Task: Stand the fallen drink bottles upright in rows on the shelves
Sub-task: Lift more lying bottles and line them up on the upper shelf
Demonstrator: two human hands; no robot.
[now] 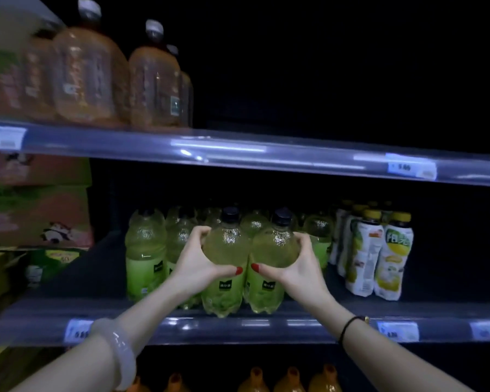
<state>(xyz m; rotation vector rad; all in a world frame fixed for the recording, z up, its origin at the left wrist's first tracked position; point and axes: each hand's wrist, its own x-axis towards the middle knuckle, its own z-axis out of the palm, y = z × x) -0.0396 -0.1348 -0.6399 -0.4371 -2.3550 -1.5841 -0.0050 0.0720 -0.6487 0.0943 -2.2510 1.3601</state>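
Everything is referenced to the middle shelf's front rail [266, 323]. Above its left end are stacked cartons [37, 210], not part of my job. Well above the rail, on the upper shelf, big amber bottles [91, 75] stand upright. They're blurred and the rest of that shelf is dark, so I can't tell what's there. Just behind the rail, left of centre, a green bottle [145, 250] stands upright with more green ones in rows behind it. None that I can see lies flat. At the rail's centre, my left hand [198, 261] has its fingers curled round the shoulder of the left front bottle [227, 247], thumb across its face. My right hand [297, 264] grips the right front bottle [273, 247] the same way. Both bottles are upright and touching each other, bases right at the rail. They look set down, but I can't confirm. Behind the rail right of centre, white-labelled bottles [379, 256] stand in a tight cluster. Below the rail, orange bottle tops [292, 380] point up. My estimate: this shelf is nearly done. Left to do: square the pair with the front row, let go, then check the dark back rows and the unlit right end for fallen ones.
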